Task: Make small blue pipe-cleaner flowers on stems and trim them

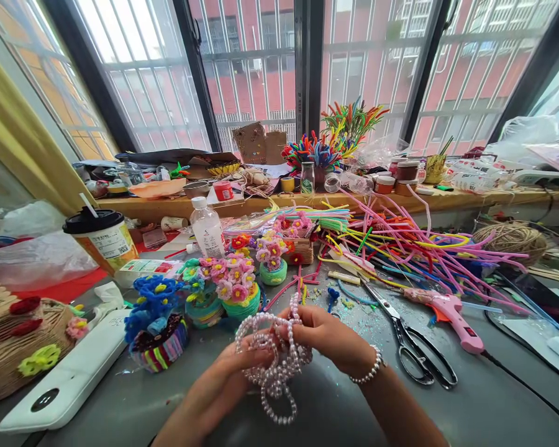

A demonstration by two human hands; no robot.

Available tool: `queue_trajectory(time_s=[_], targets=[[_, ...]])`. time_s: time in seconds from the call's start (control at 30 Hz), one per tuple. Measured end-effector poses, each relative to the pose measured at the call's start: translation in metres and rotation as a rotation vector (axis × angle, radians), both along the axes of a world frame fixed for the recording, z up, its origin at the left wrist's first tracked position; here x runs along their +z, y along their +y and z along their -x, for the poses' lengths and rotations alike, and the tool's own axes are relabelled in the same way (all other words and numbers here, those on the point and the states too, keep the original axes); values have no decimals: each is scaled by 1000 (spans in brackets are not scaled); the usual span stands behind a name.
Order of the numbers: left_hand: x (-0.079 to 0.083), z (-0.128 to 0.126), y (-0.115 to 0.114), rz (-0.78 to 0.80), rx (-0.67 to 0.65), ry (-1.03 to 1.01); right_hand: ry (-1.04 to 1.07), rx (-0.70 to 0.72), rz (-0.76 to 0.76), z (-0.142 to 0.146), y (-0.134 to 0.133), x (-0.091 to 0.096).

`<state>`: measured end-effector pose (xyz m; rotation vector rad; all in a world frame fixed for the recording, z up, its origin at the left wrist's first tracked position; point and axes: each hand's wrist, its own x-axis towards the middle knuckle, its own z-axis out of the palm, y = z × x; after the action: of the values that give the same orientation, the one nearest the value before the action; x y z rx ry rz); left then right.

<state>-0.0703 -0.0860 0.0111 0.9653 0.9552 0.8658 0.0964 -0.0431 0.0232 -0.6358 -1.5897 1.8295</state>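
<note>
- Left hand [230, 375] and right hand [328, 338]: fingers closed around bunched pearly bead strand [279, 372], held between them, loop dangling below grip.
- Left of grip: blue-flower pot [156, 329], farther out white device [77, 372].
- Right of grip: scissors [392, 313], then pink glue gun [457, 318].
- Beyond grip: pink-flower pot [236, 288], scattered fuzzy stems [428, 248].

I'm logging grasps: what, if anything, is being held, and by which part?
A bead strand, held by its bunched loops between the left hand and right hand.
</note>
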Motion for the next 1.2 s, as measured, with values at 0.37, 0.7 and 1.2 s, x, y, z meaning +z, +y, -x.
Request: queue_trajectory(time_s=[0.37,0.7,1.2], targets=[[17,23,-14,82,153,112,-313,-341,-450,-2,5,-1],[24,16,-12,-61,304,333,-201,-253,-365,5,-3,1],[7,-23,-5,-93,394,234,-581,-691,-586,34,4,-3]])
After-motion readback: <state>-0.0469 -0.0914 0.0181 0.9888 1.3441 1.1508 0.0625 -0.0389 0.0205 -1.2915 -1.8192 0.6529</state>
